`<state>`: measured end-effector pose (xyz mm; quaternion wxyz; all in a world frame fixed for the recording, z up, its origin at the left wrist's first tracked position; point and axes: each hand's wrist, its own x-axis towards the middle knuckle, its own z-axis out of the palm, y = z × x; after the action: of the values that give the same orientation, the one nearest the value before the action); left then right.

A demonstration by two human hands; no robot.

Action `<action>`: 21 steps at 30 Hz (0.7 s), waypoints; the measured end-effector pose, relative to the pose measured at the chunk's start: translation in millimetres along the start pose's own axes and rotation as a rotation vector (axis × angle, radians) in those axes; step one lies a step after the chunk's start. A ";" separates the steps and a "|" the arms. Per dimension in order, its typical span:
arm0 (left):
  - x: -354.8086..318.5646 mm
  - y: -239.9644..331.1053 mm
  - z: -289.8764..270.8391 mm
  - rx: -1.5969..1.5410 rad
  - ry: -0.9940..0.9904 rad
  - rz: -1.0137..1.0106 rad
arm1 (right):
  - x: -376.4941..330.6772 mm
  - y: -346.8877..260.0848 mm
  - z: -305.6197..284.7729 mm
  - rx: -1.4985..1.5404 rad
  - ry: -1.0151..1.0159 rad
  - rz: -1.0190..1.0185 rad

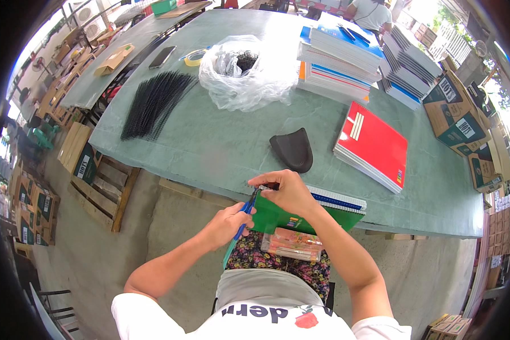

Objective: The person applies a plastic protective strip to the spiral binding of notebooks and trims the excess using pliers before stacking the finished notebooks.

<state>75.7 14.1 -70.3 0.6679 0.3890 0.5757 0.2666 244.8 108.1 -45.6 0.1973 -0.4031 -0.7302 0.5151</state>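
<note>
My left hand (228,222) grips a blue-handled tool (245,218) against the left edge of a green notebook (282,218) that rests on my lap and the table edge. My right hand (286,190) pinches the top left corner of that notebook, where a black spiral binding runs. A white notebook with blue stripes (340,199) lies under the green one. A clear packet of orange items (292,243) sits on my lap below.
On the green table (209,141) lie a row of black binding coils (156,105), a clear bag of coils (243,71), a black curved object (293,148), red notebooks (373,144) and tall notebook stacks (340,56). Cardboard boxes (456,113) stand right; a person sits far back.
</note>
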 end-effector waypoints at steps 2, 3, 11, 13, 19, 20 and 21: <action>-0.3 13.2 3.9 0.082 0.036 0.016 | 1.5 7.3 0.5 -0.027 -0.019 -0.056; -2.1 17.8 4.6 0.163 0.079 0.031 | 2.0 8.7 2.3 -0.052 -0.043 -0.118; -0.5 3.4 -3.3 0.635 0.229 0.245 | 1.3 17.4 3.7 -0.209 0.104 -0.196; -6.5 3.9 -3.4 0.535 0.142 0.191 | 2.3 20.9 6.8 -0.231 0.143 -0.185; 1.3 9.7 0.6 -0.880 -0.496 -0.203 | -0.9 26.4 13.2 -0.250 0.273 -0.235; 2.5 7.5 1.6 -0.882 -0.498 -0.206 | -1.4 27.6 13.0 -0.260 0.272 -0.232; 3.1 5.8 2.8 -0.773 -0.376 -0.241 | -1.6 28.1 13.0 -0.269 0.270 -0.230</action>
<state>79.5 19.2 -67.1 0.8837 0.0825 0.3435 0.3071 247.4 103.2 -76.0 0.2953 -0.4054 -0.8003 0.3286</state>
